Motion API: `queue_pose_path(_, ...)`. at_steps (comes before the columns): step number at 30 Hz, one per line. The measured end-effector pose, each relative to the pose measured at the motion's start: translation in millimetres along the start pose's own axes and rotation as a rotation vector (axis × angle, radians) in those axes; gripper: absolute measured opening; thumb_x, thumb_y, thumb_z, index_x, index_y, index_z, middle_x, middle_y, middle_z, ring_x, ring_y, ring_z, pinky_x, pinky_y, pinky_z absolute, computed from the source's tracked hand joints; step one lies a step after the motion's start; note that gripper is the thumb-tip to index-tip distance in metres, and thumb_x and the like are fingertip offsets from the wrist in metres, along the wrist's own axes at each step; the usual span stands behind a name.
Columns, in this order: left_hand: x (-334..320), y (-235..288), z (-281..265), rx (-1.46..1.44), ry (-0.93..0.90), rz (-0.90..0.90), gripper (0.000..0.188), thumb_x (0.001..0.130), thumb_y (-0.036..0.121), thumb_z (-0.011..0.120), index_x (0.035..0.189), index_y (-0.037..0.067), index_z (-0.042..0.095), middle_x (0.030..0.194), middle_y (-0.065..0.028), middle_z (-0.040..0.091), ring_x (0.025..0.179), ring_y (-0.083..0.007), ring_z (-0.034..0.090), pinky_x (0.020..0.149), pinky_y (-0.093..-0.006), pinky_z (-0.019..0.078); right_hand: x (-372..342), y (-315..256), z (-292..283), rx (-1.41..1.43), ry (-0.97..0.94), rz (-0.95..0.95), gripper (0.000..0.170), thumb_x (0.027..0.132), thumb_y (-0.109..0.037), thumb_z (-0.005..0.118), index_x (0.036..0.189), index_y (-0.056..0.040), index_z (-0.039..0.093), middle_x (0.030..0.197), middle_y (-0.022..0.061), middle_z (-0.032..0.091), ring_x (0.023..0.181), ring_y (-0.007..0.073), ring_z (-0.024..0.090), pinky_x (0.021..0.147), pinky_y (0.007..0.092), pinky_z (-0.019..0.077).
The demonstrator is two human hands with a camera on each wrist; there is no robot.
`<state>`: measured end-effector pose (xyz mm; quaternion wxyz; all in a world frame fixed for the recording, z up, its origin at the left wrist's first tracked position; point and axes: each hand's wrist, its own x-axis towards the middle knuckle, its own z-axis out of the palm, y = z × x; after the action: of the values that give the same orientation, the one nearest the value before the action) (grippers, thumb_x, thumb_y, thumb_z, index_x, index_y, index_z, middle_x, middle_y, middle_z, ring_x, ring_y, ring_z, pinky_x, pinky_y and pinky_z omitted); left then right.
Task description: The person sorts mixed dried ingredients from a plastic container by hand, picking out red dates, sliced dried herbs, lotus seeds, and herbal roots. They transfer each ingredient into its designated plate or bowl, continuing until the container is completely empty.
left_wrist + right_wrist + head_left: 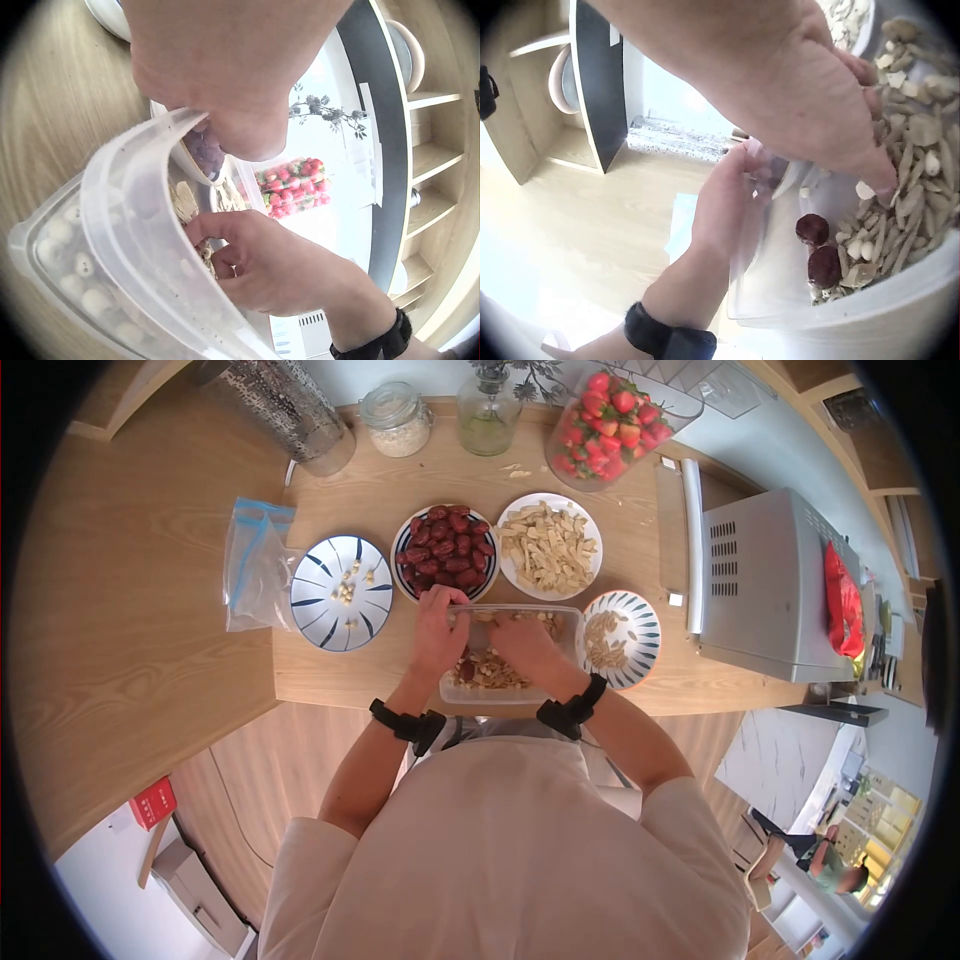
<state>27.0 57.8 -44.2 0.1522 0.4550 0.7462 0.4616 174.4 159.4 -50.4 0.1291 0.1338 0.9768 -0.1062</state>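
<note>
A clear plastic container (512, 698) stands at the table's front edge. My left hand (436, 635) holds its far left corner, fingers over the rim. My right hand (527, 648) reaches down inside, its bent fingers among pale dried slices (907, 202). In the right wrist view a small white piece lies by the thumb tip; I cannot tell whether it is pinched. Two dark red date pieces (824, 268) sit on the mix. Through the container's side in the left wrist view show round white lotus seeds (94, 301).
Behind the container stand a bowl of red dates (446, 550) and a plate of pale slices (548, 548). Plates with a few seeds (345, 592) and small pale pieces (606, 640) flank it. A zip bag (258, 570), jar (396, 422) and strawberries (610, 430) stand farther out.
</note>
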Motion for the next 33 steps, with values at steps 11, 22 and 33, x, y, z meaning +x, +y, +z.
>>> queue_pose_path(11,-0.7,-0.6,0.5,-0.023,0.014,-0.01,0.016,0.078,-0.002,0.059,0.093,0.004,0.056,0.093,-0.0125,0.057,0.093,-0.0343,0.054,0.088,-0.0422,0.0414,7.2,18.3,-2.2,0.222,-0.088,-0.095,0.022,0.073,-0.013,0.076,0.094,-0.0091,0.07,0.097,0.0117,0.069,0.095,0.0308,0.068,0.078,0.0432,0.0545)
queue_pose_path(22,-0.6,-2.7,2.1,-0.019,0.035,0.007,0.015,0.079,0.0,0.062,0.091,0.005,0.057,0.093,-0.0108,0.059,0.091,-0.035,0.054,0.083,-0.0437,0.0427,-14.2,34.4,-38.4,0.582,-0.063,0.033,0.017,0.078,-0.015,0.073,0.09,-0.0045,0.068,0.092,0.015,0.065,0.096,0.0359,0.063,0.08,0.0465,0.0499)
queue_pose_path(33,0.5,-0.3,1.0,0.003,0.016,0.009,0.014,0.079,0.0,0.061,0.091,0.005,0.057,0.092,-0.0106,0.058,0.09,-0.0344,0.053,0.082,-0.0433,0.0427,2.6,14.0,-3.8,0.245,0.097,-0.092,0.012,0.081,-0.011,0.063,0.092,-0.0085,0.069,0.1,0.0086,0.068,0.089,0.0319,0.068,0.075,0.044,0.0562)
